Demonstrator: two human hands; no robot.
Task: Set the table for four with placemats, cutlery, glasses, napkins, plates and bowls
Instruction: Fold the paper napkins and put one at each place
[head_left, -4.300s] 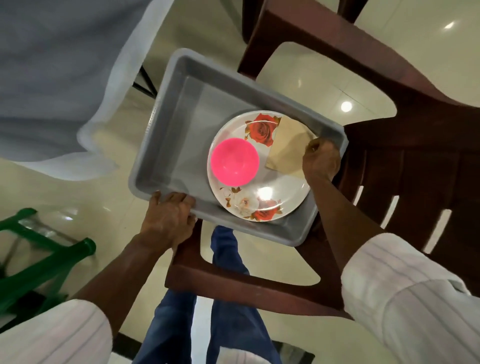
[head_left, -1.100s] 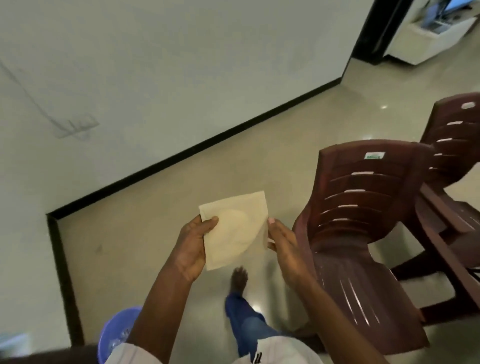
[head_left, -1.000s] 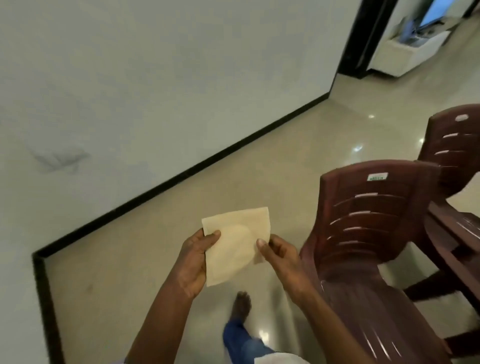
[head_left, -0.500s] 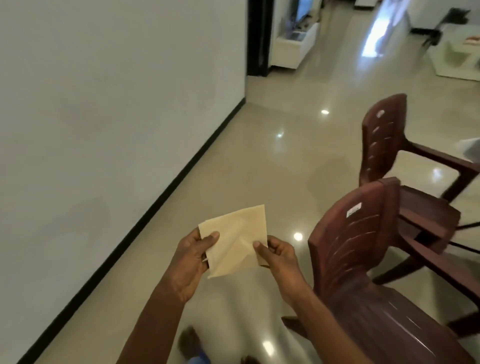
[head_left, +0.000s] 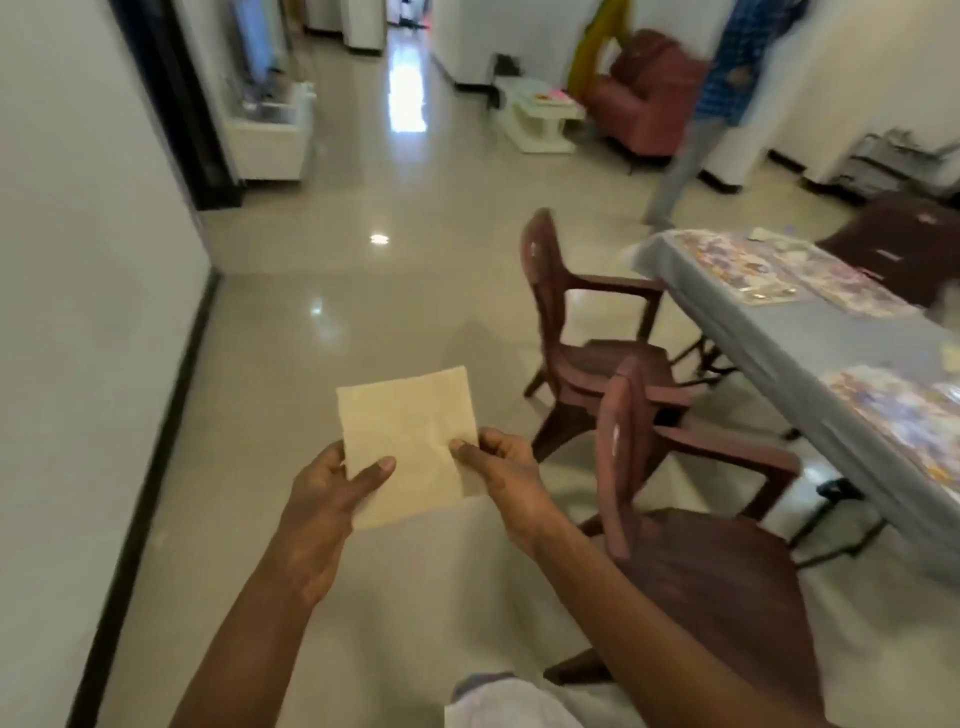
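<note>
The square beige napkin (head_left: 408, 441) is airborne, its side edges pinched by fingers (head_left: 374, 470) of the left hand (head_left: 332, 488) and right hand (head_left: 506, 467). The table (head_left: 769, 332) with placemats (head_left: 904, 410) lies rightward, beyond a brown chair (head_left: 675, 519); the right hand is nearer.

- Bright, even, indoor; no hard shadows anywhere.
- Strongest from the far corridor (head_left: 405, 31), blown out to a white streak on the floor (head_left: 405, 197) below it.
- Small round lamp glints on the same glossy tiles, left of centre.
- Soft grey shade under the chairs (head_left: 587, 364) and just beyond the napkin (head_left: 410, 441).
- Motion blur throughout, heaviest at top and right: person (head_left: 727, 67), table (head_left: 779, 332) and placemats (head_left: 743, 270) smeared, patterns unreadable.
- Sharpest around the napkin, yet soft even there.
- Wide-angle bend at the edges: left wall (head_left: 78, 312) and skirting (head_left: 156, 431) leaning inward, table edge splayed outward.
</note>
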